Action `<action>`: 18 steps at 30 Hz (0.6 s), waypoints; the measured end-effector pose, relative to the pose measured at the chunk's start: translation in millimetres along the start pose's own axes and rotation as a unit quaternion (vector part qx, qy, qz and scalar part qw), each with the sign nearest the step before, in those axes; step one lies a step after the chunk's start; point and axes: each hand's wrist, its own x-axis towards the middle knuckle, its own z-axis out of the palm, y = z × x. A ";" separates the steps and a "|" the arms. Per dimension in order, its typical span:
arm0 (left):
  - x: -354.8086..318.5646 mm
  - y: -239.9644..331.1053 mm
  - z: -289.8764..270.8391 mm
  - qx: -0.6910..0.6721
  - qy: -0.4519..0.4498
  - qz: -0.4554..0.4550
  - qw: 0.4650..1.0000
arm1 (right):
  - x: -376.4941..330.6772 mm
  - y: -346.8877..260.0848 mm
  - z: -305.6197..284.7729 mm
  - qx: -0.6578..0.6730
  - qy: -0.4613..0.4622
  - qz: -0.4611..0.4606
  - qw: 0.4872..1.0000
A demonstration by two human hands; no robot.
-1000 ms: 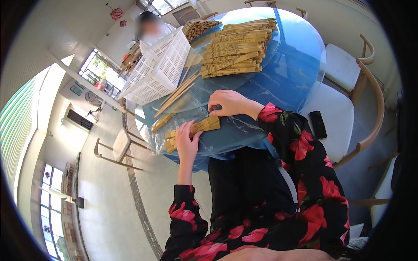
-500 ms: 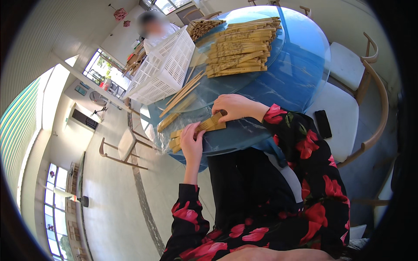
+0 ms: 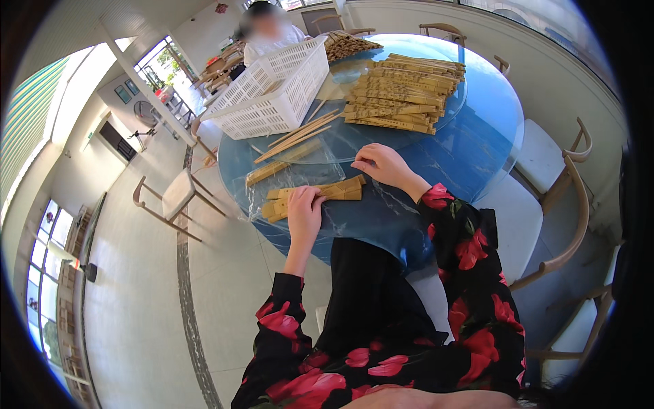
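My left hand (image 3: 304, 210) is closed over a small bunch of yellow-brown printed paper chopstick sleeves (image 3: 343, 190) near the table's front edge. Their right ends fan out slightly beyond my fingers. Just up and right of them, apart from the bunch, my right hand (image 3: 386, 165) hovers with loosely curled fingers and a gap by the thumb; nothing shows in it. Behind the sleeves lie several bare wooden chopsticks (image 3: 300, 140), side by side. A clear plastic bag (image 3: 256, 198) with another yellow-brown bundle (image 3: 268, 173) rests left of them.
A large pile of yellow-brown sleeved packets (image 3: 402, 95) covers the back of the round blue glass-topped table (image 3: 470, 146). Left of it stands a white plastic basket (image 3: 272, 116); a smaller heap (image 3: 347, 46) lies behind. Another person (image 3: 269, 34) sits across. Wooden chairs (image 3: 174, 194) surround the table.
My right hand has let go of the sleeves' right end and moved up and away. My left hand stays on the bunch. The view has shifted.
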 end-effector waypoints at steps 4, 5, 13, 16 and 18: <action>-1.1 4.0 2.3 -0.023 -0.005 -0.026 0.999 | -0.5 -2.7 -6.4 -0.051 0.044 -0.006 0.998; -0.5 5.7 3.2 -0.027 -0.005 -0.030 0.999 | 0.3 -3.8 -8.4 -0.060 0.045 -0.010 0.997; -10.2 21.6 -1.1 -0.040 -0.002 -0.064 0.997 | 18.5 -17.6 -3.1 -0.141 -0.013 -0.060 0.988; -8.9 25.8 -4.8 -0.048 -0.010 -0.063 0.997 | 55.6 -8.2 22.6 -0.242 -0.007 -0.125 0.962; -8.5 27.8 -5.1 -0.056 -0.016 -0.063 0.996 | 77.0 9.9 38.9 -0.315 -0.019 -0.134 0.939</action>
